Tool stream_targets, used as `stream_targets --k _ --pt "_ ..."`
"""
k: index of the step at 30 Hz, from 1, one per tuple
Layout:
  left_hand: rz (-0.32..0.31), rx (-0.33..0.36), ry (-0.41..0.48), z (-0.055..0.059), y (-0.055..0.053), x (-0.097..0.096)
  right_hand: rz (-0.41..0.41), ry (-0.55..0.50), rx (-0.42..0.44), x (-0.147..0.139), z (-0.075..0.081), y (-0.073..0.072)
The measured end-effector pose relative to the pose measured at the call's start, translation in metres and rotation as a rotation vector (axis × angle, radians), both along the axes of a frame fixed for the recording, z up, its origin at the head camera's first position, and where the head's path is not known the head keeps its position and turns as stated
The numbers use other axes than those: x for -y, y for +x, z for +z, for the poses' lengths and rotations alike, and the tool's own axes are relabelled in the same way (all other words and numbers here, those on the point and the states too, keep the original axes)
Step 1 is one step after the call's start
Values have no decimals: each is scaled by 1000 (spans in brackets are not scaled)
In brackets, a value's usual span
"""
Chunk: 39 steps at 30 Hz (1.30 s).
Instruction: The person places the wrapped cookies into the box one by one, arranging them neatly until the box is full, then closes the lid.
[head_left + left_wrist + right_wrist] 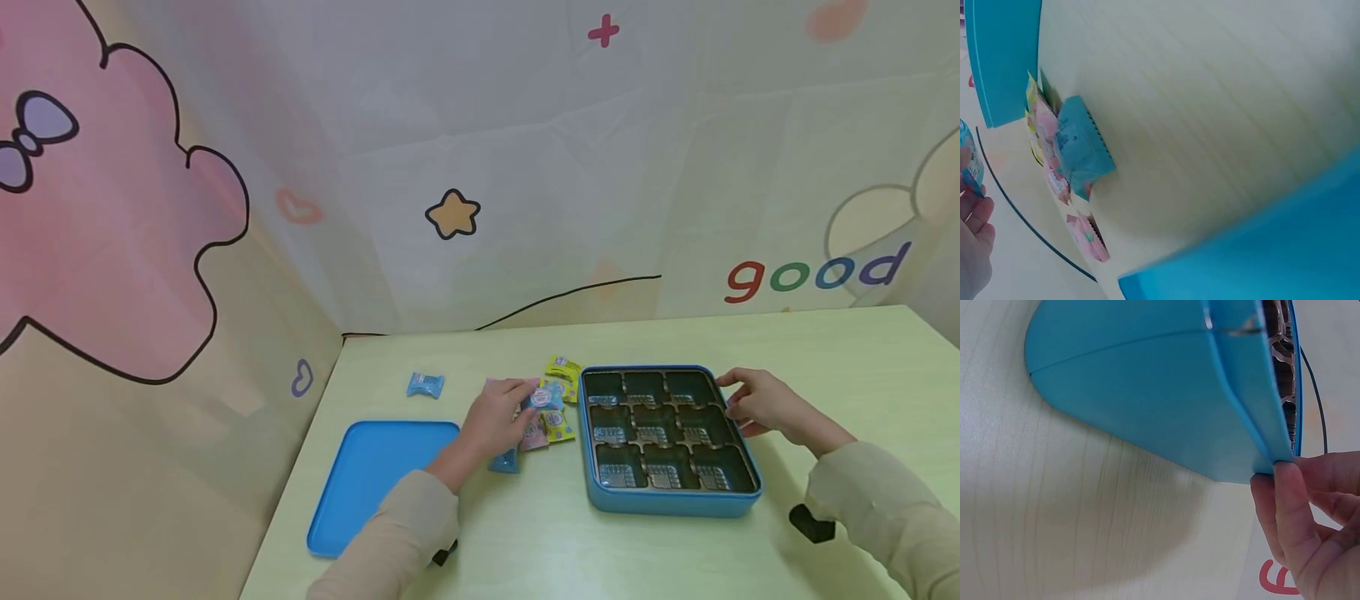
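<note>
My left hand (491, 419) pinches a small blue candy packet (546, 395) above a cluster of candy. In the left wrist view that blue packet (971, 167) shows between the fingertips at the left edge. Under and around the hand lie yellow packets (558, 427), pink packets (534, 437) and another blue packet (505, 461). My right hand (765, 404) grips the right side of a blue tin box (675, 505). Close up in the right wrist view, its thumb and fingers (1291, 506) hold the rim at a corner. A dark plastic insert (652, 415) with several square compartments fills the box.
On the left of the table lies a flat blue lid (375, 475), partly covered by the left forearm. A lone blue packet (426, 384) rests behind it. A printed cloth wall (525, 183) rises along the back and left table edges.
</note>
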<state>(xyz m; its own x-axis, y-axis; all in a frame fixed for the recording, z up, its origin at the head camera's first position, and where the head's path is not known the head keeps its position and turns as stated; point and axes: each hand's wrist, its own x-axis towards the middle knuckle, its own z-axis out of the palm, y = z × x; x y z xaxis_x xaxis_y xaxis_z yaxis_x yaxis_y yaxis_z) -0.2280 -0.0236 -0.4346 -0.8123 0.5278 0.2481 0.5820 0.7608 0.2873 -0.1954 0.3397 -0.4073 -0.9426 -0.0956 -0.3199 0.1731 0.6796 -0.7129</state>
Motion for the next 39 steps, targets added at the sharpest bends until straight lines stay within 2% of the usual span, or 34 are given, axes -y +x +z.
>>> stream_targets --k 8,20,33,39 --pt "-5 -62 8 4 -4 -13 -2 1 3 0 1 0" --pt "43 45 -1 8 -5 -36 -3 -6 6 -1 1 1" --pt "0 41 7 6 -9 -55 -7 1 7 -2 -1 -1" --pt "13 35 -1 5 -11 -61 -9 -3 6 -1 -1 0"
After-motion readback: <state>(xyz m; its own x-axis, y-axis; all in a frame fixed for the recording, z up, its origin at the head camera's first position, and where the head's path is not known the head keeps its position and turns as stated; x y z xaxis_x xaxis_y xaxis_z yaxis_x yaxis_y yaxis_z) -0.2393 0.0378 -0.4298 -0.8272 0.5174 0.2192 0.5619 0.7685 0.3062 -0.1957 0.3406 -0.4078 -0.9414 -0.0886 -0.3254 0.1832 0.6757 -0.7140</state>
